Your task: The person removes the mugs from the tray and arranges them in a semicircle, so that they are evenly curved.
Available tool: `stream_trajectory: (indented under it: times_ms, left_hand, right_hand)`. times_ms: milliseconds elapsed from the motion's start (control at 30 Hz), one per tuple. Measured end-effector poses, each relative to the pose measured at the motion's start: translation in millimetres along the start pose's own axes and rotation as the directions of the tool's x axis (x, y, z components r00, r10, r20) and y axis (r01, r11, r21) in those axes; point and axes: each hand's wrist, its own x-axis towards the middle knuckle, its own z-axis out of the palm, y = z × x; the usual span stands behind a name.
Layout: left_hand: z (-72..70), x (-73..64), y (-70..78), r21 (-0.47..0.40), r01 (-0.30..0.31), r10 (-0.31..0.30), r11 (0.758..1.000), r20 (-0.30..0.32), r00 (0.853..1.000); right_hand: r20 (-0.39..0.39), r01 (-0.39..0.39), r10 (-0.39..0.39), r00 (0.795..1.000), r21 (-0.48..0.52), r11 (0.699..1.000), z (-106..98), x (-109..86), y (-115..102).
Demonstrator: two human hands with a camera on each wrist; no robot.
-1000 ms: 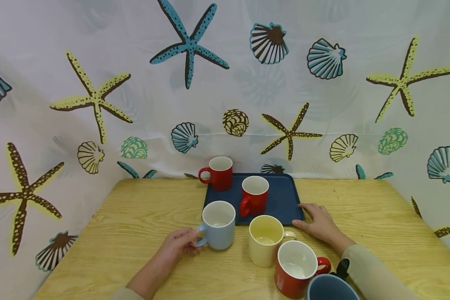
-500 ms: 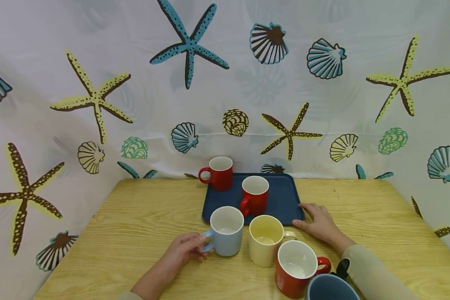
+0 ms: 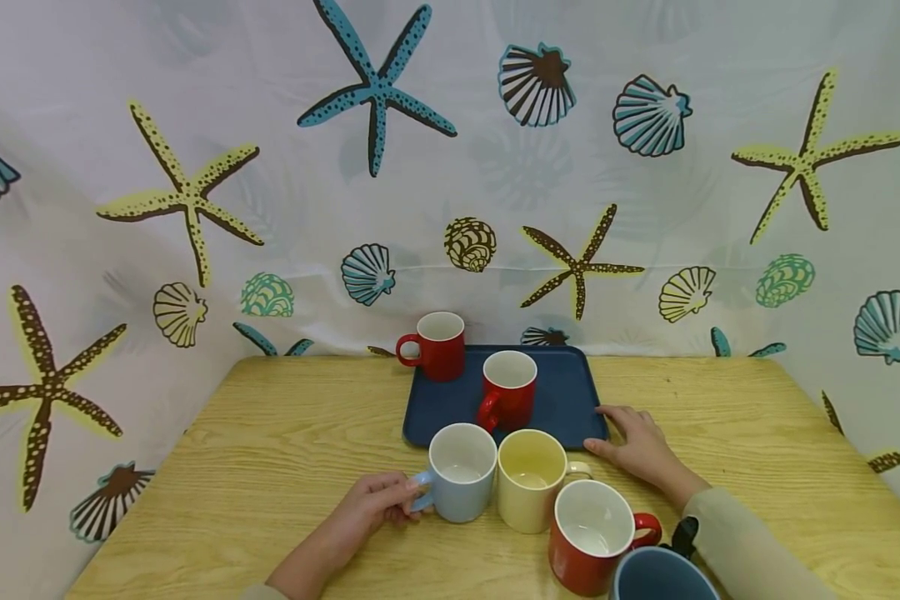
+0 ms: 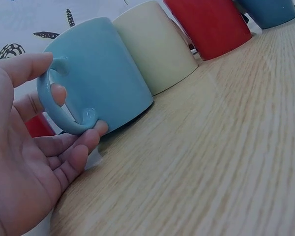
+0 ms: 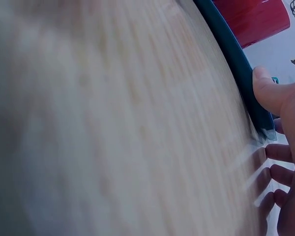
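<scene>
My left hand holds a light blue mug by its handle; the mug is low over the wooden table, white inside. Right beside it stands a pale yellow mug, its handle turned to the right. My right hand rests at the right edge of a dark blue tray. The right wrist view has its thumb against the tray's rim, the other fingers loosely extended. Two red mugs are at the tray: one at the back left corner, another near the middle.
Nearer the front stand a red mug with a white inside and a blue mug, cut off by the lower picture edge, close to the right forearm. A patterned curtain closes off the back and sides of the table.
My left hand has slid the light blue mug to the right and toward the front, up beside the yellow mug. The right hand and tray have stayed in place.
</scene>
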Motion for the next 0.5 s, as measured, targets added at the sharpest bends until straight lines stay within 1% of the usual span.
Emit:
stream_trajectory:
  times_ms: [67,167,333,400,500]
  left_hand:
    - [-0.3,0.0,-1.4,0.005,0.012,-0.012,1.0,0.005,1.0]
    - [-0.8,0.1,-2.2,0.011,0.013,-0.013,1.0,0.022,1.0]
    - [-2.8,2.3,-1.8,0.032,-0.014,0.01,0.999,0.094,0.996]
    - [-4.0,3.4,-1.3,0.034,-0.012,0.008,0.999,0.118,0.993]
    - [-5.2,4.2,-0.3,0.033,-0.005,0.0,0.999,0.137,0.991]
  right_hand:
    - [-0.001,0.004,-0.004,1.0,0.0,1.0,0.2,-0.4,0.2]
    - [-0.002,0.008,-0.008,1.0,-0.003,1.0,0.6,-1.1,0.4]
    - [-0.006,0.012,-0.012,1.0,0.0,1.0,0.6,-1.4,0.9]
    - [-0.007,0.015,-0.015,1.0,0.003,1.0,0.6,-1.2,0.9]
    - [-0.008,0.02,-0.02,1.0,0.005,1.0,0.9,-0.9,1.1]
